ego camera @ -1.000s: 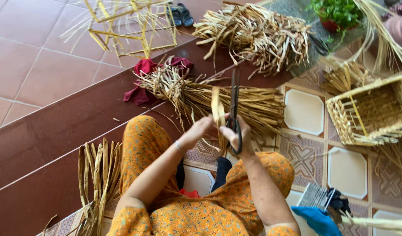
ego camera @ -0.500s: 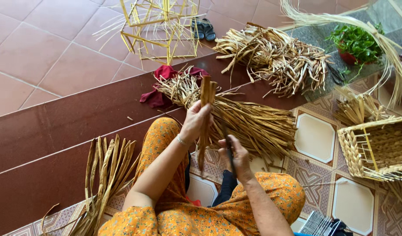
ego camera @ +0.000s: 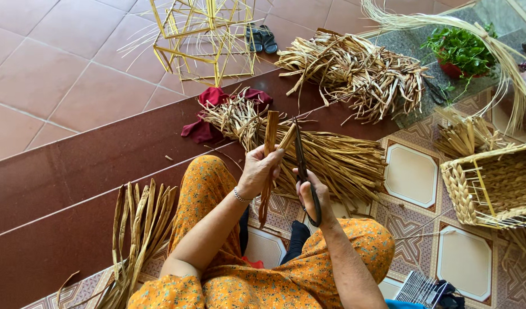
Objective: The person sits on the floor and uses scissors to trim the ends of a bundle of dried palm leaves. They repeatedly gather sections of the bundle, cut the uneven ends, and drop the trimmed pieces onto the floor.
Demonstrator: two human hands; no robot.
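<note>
Now trimming: left hand clasps brown dried leaf strips upright, right hand closed on dark long-bladed scissors, blades at strip tops; steadiness needed.

Dry, matt fibrous strips, dark metal scissors, rough woven basket, glossy tiled floor.

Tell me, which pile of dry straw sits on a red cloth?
The bundle of dried strips just beyond the left hand; the red cloth pokes out under it. Other piles lie on bare floor.
</note>
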